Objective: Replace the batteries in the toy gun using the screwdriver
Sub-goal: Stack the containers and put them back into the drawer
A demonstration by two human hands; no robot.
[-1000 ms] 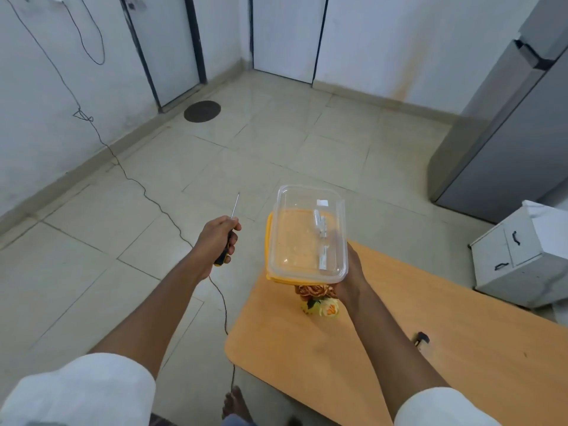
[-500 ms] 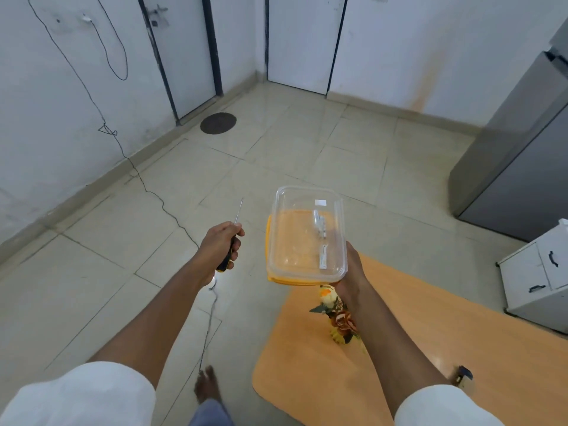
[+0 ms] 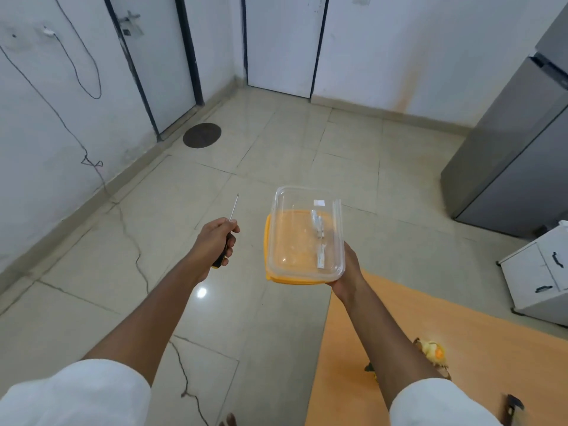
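While both arms reach forward over the tiled floor (image 3: 276, 142), the left hand (image 3: 215, 241) grips the screwdriver (image 3: 229, 229), fingers (image 3: 231, 238) curled round the black-and-yellow handle, thin metal shaft pointing up and away. Right hand (image 3: 349, 269) holds a clear plastic container (image 3: 304, 235) from beneath at its near right corner; its fingers are hidden under the box, so cannot tell how they lie. Container sits on an orange lid (image 3: 270, 272), carried with it. Inside the container, two small white cylinders, probably the batteries (image 3: 318, 238), lie end to end along the right side. Wooden counter (image 3: 461, 327) fills the lower right, below and right of the container. On it, beside the right forearm, a yellow-orange object (image 3: 433, 352), partly hidden, too unclear to name. Small dark item (image 3: 514, 405) at the counter's near edge. Grey refrigerator (image 3: 507, 149) and white cabinet (image 3: 534, 272) stand at right. Black cable (image 3: 129, 235) trails along the floor at left.
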